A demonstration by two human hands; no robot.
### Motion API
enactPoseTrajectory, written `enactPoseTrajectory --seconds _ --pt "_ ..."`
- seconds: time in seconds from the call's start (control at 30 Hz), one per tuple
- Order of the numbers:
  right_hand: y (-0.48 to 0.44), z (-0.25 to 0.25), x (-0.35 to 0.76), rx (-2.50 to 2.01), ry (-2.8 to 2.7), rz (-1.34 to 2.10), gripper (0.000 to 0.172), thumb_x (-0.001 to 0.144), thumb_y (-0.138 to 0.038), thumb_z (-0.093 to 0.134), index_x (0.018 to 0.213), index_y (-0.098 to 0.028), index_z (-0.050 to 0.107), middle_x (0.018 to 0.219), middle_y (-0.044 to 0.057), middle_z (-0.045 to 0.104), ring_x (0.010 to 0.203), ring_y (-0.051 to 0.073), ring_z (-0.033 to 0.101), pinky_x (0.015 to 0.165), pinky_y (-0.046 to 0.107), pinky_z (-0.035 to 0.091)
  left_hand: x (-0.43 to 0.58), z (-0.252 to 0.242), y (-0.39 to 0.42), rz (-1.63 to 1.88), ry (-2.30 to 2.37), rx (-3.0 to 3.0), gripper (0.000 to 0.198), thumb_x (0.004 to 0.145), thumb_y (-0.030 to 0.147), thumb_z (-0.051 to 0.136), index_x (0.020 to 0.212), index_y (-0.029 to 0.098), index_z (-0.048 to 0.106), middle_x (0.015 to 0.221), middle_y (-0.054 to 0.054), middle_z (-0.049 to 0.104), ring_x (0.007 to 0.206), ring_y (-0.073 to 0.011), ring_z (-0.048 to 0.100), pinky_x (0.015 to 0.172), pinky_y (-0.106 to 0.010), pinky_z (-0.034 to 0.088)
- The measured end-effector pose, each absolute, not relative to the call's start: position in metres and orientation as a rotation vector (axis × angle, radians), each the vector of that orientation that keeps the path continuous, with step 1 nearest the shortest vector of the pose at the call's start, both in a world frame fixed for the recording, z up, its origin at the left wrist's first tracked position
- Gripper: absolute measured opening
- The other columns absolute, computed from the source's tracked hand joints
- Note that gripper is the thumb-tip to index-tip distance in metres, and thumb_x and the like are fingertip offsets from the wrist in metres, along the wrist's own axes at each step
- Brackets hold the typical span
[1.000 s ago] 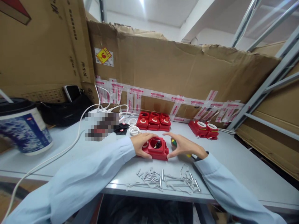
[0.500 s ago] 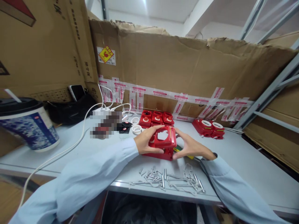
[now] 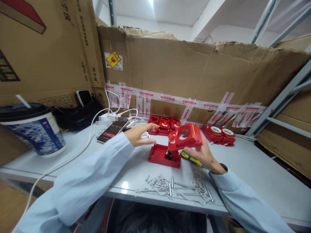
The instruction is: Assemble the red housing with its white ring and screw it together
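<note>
My right hand (image 3: 204, 152) grips a red plastic housing cover (image 3: 190, 137) by its right side, holding it tilted above the table. The cover has a large round opening and a small red knob on its left part. Below it, the red base box (image 3: 157, 157) lies on the table with a small dark part (image 3: 168, 154) inside. My left hand (image 3: 139, 134) is free, fingers stretched and apart, near the white rings (image 3: 145, 135) and left of the cover. Under my right hand lies a green and yellow screwdriver (image 3: 190, 158), its shaft partly hidden.
Loose screws (image 3: 160, 183) and long bolts lie along the front edge. Red housings (image 3: 164, 124) stand at the back, and more red housings (image 3: 218, 136) at the right. On the left are a phone (image 3: 113, 129), white cables and a large paper cup (image 3: 36, 132). Cardboard (image 3: 170, 71) walls the back.
The cover has come off the base box and moved up and right in my right hand. My left hand has let go of it and drawn back left. The base box stays on the table.
</note>
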State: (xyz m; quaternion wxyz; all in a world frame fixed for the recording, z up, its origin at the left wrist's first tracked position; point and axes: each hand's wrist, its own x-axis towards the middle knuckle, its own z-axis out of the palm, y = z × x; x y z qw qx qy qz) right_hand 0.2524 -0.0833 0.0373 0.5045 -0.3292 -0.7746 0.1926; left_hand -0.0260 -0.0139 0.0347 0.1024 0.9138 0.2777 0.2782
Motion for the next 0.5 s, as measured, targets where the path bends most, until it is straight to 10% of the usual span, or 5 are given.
enactPoseTrajectory --seconds 0.17,0.5 --pt "-0.079 0.035 0.255 -0.784 -1.836 0.433 0.054 0.071 -0.041 0.068 0.116 -0.020 0.047 0.116 0.010 0.057 0.105 0.025 0.057 0.093 0.041 0.044 -0.071 0.020 0.030 0.248 1.283 2.724 0.030 0.075 0.042 0.055 0.091 0.017 0.056 0.076 -0.003 0.062 0.066 -0.0153 0.057 0.061 -0.025 0.046" --pt "-0.079 0.036 0.252 -0.847 -1.912 0.353 0.063 0.068 -0.037 0.071 0.122 -0.021 0.041 0.118 0.009 0.056 0.108 0.024 0.056 0.094 0.039 0.044 -0.049 0.001 0.037 0.461 1.273 2.842 0.043 0.079 0.048 0.054 0.107 0.017 0.056 0.108 -0.011 0.058 0.101 -0.0252 0.055 0.089 -0.037 0.042"
